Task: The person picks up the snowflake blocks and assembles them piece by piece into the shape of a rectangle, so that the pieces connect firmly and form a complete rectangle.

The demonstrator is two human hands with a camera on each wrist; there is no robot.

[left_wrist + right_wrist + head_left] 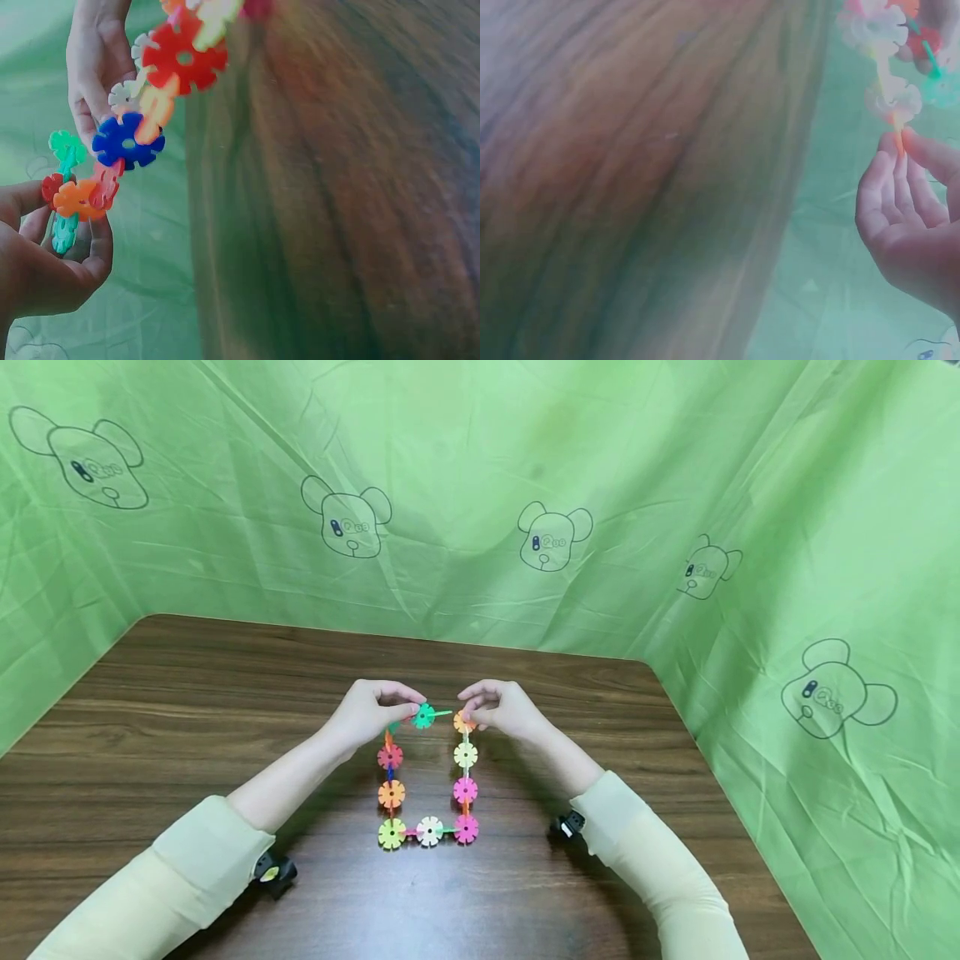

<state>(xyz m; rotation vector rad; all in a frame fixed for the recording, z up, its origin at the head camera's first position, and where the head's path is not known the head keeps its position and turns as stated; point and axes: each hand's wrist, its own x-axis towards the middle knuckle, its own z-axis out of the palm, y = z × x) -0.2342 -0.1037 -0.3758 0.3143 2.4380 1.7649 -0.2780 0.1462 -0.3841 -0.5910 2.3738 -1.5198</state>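
A chain of notched plastic snowflake discs lies in a nearly square outline in the head view, with a white disc [430,832] on its near side. My left hand [366,713] pinches the far left corner of the chain, beside a green disc [423,717]. From that disc a thin green piece, seen edge-on, points right. My right hand [508,707] pinches an orange disc [461,722] at the far right end. A small gap separates the two ends. The left wrist view shows my thumb and fingers around a red disc [52,189] and a teal disc [65,234].
The chain is over a dark wood-grain table [240,693]. Green cloth [450,460] with bear-head outlines hangs behind and at the sides. Black wrist devices sit at the left cuff [213,852] and right cuff [611,810].
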